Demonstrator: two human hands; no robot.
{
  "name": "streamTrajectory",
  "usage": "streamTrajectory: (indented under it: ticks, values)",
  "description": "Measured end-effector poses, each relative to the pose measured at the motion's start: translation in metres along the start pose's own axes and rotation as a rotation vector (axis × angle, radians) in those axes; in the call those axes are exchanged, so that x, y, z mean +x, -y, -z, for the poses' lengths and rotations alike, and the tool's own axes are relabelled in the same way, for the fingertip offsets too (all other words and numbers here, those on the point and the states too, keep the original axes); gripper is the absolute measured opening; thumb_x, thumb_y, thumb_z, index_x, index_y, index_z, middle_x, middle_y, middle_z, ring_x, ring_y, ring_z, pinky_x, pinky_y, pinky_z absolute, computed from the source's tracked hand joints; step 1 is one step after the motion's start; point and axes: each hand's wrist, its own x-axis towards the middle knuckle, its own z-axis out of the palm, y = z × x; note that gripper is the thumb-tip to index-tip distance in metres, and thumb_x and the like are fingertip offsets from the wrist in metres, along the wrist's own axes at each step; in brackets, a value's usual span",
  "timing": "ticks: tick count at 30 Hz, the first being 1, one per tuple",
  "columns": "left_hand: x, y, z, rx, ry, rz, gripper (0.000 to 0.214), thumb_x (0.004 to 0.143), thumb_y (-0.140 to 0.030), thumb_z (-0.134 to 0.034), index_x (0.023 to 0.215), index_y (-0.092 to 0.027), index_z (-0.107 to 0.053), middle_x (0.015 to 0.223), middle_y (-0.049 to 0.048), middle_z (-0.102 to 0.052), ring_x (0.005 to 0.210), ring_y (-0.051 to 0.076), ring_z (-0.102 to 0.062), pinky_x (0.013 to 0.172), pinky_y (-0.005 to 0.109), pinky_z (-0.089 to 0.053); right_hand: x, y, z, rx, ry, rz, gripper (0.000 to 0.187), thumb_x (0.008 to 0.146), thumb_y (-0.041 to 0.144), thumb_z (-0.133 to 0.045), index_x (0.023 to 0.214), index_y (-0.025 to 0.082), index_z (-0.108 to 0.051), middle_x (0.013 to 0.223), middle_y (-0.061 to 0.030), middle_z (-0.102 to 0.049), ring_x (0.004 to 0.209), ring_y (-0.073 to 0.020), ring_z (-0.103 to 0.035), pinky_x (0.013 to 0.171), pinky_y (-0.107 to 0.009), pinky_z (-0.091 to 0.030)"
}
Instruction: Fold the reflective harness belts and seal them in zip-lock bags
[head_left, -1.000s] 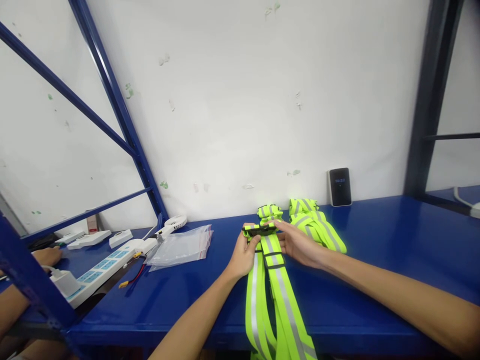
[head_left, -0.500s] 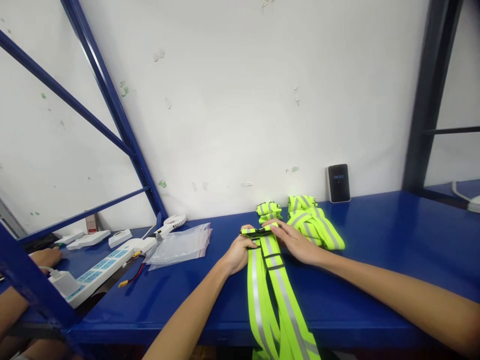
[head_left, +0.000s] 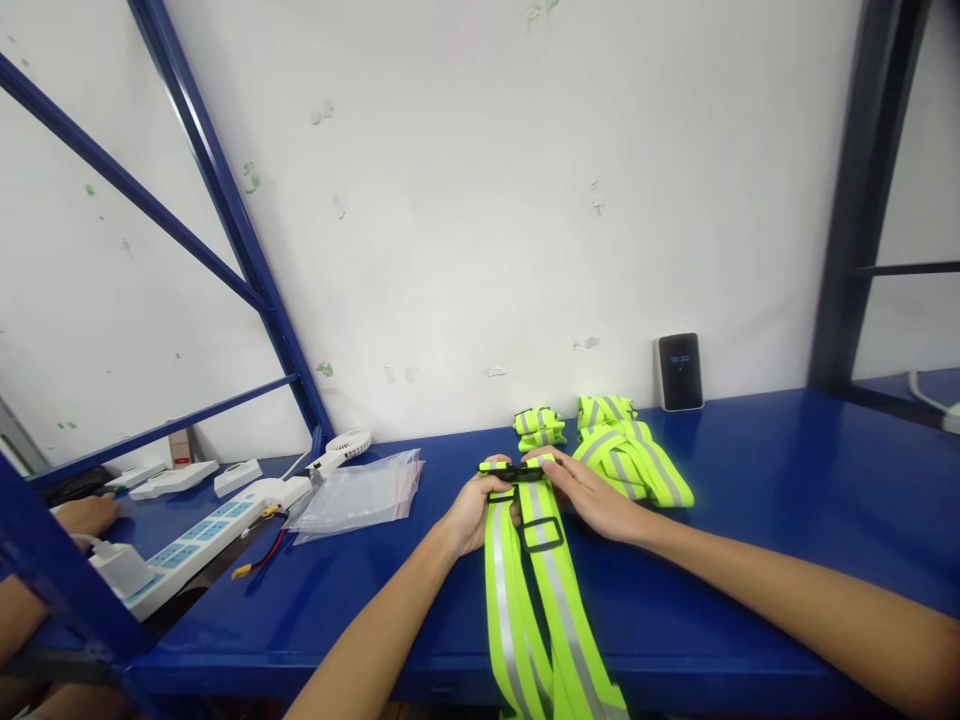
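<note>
Reflective straps (head_left: 562, 600): left hand (head_left: 471, 518) and right hand (head_left: 589, 492), equally near, grasp opposite ends at the black buckle (head_left: 517, 472). Long axis runs from the fingers toward the wearer, past the blue table's (head_left: 315, 580) front edge.

bright, diffuse light covers the white wall (head_left: 465, 200), the blue post (head_left: 205, 150) glints, and edges look stretched.

The bottom edge cuts off the reflective straps (head_left: 504, 600), which partly hide the left hand (head_left: 469, 517). Digits (head_left: 679, 359) on the black device (head_left: 682, 385) are blurred. The left edge cuts off a co-worker's forearm (head_left: 16, 615).
</note>
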Motion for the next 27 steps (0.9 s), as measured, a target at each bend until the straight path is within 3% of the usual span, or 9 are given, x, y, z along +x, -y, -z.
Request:
streamTrajectory:
  ticks: [6, 11, 14, 17, 20, 27]
  values:
    - [0.002, -0.001, 0.003, 0.038, 0.006, 0.029, 0.033, 0.065, -0.017, -0.058, 0.097, -0.017, -0.048, 0.054, -0.0040, -0.050, 0.039, 0.012, -0.048, 0.042, 0.023, -0.040, -0.002, 0.000, -0.002, 0.042, 0.007, -0.005, 0.047, 0.092, 0.058, -0.037, 0.119, 0.023, -0.053, 0.074, 0.0016, -0.050, 0.064, -0.0142, -0.050, 0.059, -0.025, -0.043]
    - [0.001, 0.001, 0.001, 0.017, 0.001, 0.025, 0.044, 0.059, -0.012, -0.056, 0.102, -0.016, -0.050, 0.061, -0.0018, -0.055, 0.046, 0.014, -0.054, 0.047, 0.026, -0.045, 0.000, -0.004, -0.003, 0.087, -0.010, -0.032, 0.048, 0.091, 0.059, -0.039, 0.121, 0.024, -0.053, 0.073, 0.0015, -0.054, 0.062, -0.0143, -0.052, 0.057, -0.026, -0.044]
    - [0.000, 0.000, -0.005, 0.009, -0.071, -0.073, 0.054, 0.055, -0.006, -0.063, 0.104, -0.020, -0.048, 0.075, -0.0015, -0.062, 0.061, 0.015, -0.062, 0.060, 0.028, -0.050, 0.001, -0.006, -0.004, 0.151, -0.002, -0.070, 0.047, 0.090, 0.057, -0.043, 0.125, 0.027, -0.052, 0.071, 0.0022, -0.054, 0.059, -0.0145, -0.053, 0.056, -0.026, -0.045]
    - [0.001, 0.002, -0.008, 0.028, -0.145, -0.147, 0.058, 0.054, -0.006, -0.071, 0.104, -0.021, -0.047, 0.080, -0.0017, -0.064, 0.071, 0.016, -0.064, 0.070, 0.029, -0.051, 0.002, -0.006, -0.004, 0.160, -0.020, -0.049, 0.043, 0.090, 0.052, -0.047, 0.124, 0.027, -0.055, 0.084, -0.0007, -0.061, 0.073, -0.0173, -0.059, 0.066, -0.029, -0.049]
    - [0.005, 0.005, -0.004, 0.088, -0.192, -0.196, 0.055, 0.055, -0.011, -0.076, 0.105, -0.018, -0.052, 0.082, 0.0009, -0.066, 0.074, 0.016, -0.064, 0.073, 0.029, -0.050, 0.005, -0.007, -0.003, 0.137, -0.039, 0.014, 0.039, 0.090, 0.045, -0.051, 0.123, 0.025, -0.058, 0.107, -0.0034, -0.064, 0.097, -0.0208, -0.060, 0.084, -0.032, -0.048]
    - [0.006, 0.000, 0.003, 0.447, -0.255, -0.475, 0.050, 0.059, -0.015, -0.077, 0.107, -0.016, -0.061, 0.095, 0.0042, -0.069, 0.078, 0.015, -0.063, 0.071, 0.024, -0.049, 0.012, -0.013, -0.002, 0.218, -0.081, 0.018, 0.040, 0.082, 0.030, -0.061, 0.122, 0.022, -0.061, 0.121, -0.0045, -0.064, 0.109, -0.0232, -0.059, 0.093, -0.035, -0.046]
